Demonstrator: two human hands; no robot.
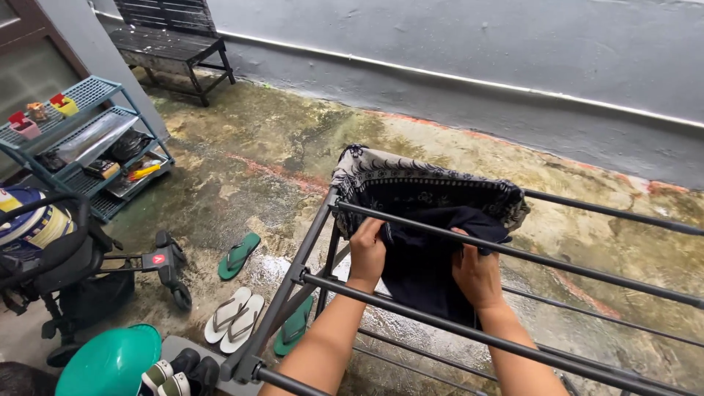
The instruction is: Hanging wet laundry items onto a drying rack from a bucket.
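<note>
A: Entry, head view. Both hands work at the drying rack (pixel 469 334). Left hand (pixel 367 253) is curled over the dark garment (pixel 425 260), pinching its edge near the rack's left end. Right hand (pixel 478 275) is closed on the same cloth beside it.

B: Position of the cloth?

A: Draped over 1 rail, hanging down between 2 rails. Judged partly hung: it is bunched, not spread flat. A patterned black-and-white cloth (pixel 425 183) already lies over the far left corner of the rack, touching the dark one.

B: Surroundings?

A: Wet stained concrete floor (pixel 293 139). Sandals (pixel 236 287) near the rack's left end, a stroller (pixel 66 271) and blue shelf (pixel 81 139) well apart. Nothing blocks the rails to the right.
</note>
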